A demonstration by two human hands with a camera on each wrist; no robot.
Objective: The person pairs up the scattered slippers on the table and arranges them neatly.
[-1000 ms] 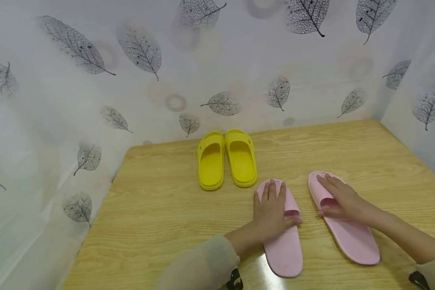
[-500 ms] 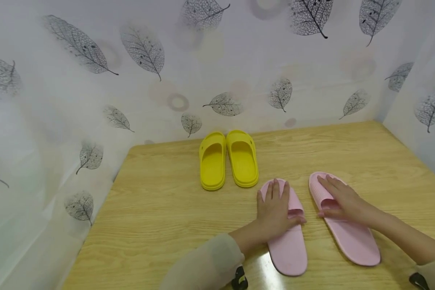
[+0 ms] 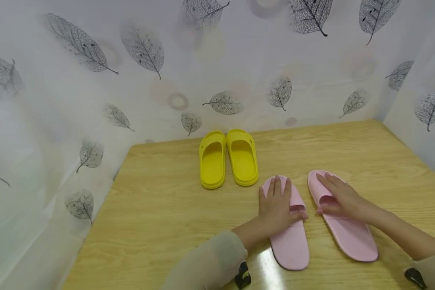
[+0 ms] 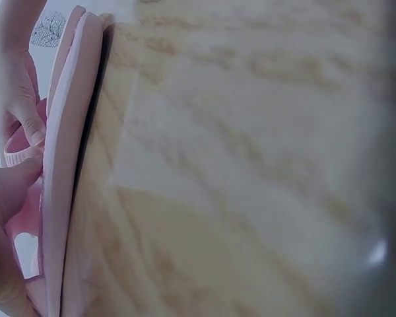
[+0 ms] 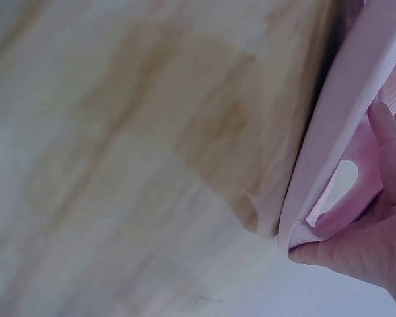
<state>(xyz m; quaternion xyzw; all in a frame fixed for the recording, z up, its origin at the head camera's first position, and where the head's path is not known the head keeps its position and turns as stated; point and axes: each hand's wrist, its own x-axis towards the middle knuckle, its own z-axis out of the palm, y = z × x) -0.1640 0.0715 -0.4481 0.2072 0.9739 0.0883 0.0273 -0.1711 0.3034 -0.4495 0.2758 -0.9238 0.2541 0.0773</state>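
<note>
Two pink slippers lie side by side on the wooden table in the head view, toes pointing away. My left hand [image 3: 277, 211] spans the strap of the left pink slipper [image 3: 291, 251], fingers spread over the toe and thumb at its right edge. The right pink slipper [image 3: 357, 239] is under my right hand [image 3: 342, 197], which holds it the same way with the thumb at its inner edge. In the right wrist view a fingertip reaches that slipper's [image 5: 343, 119] toe rim. The left wrist view shows the left slipper's sole edge [image 4: 63, 152] along the tabletop.
A pair of yellow slippers [image 3: 212, 165] stands at the table's back edge, left of the pink ones. Behind and beside the wooden table [image 3: 159, 209] hangs a pale leaf-print curtain [image 3: 137, 92]. Light glares near the front edge.
My left hand and its pink slipper have shifted a little right and forward, closer to the other one. The right slipper has moved only slightly. The yellow slippers stay in place.
</note>
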